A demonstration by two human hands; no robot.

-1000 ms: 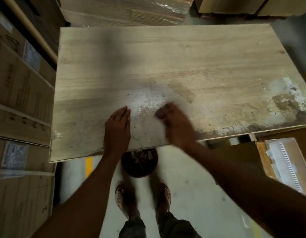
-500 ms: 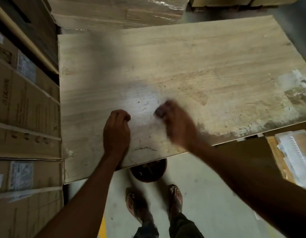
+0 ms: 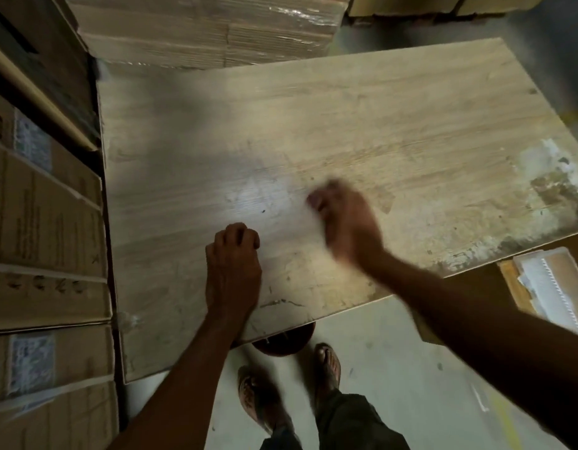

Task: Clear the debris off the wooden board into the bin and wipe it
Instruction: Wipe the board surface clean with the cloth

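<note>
Left hand (image 3: 234, 264) curled in a fist, nothing seen inside, resting on wooden board (image 3: 378, 125) near front edge. Right hand (image 3: 342, 222) mid-board, blurred; apart or closed, cannot tell. Bin (image 3: 282, 344) on floor, half hidden under that edge. Probably midway: specks (image 3: 263, 211) and right-corner residue (image 3: 557, 180) left; no cloth visible.

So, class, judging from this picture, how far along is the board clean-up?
Done: the wooden board looks bare across its far half. In hand: the blurred right hand is over the middle; the left hand rests nearby, fingers curled. Left: white and brown residue at the right edge, a speck mid-board, then wiping; no cloth shows.
</note>
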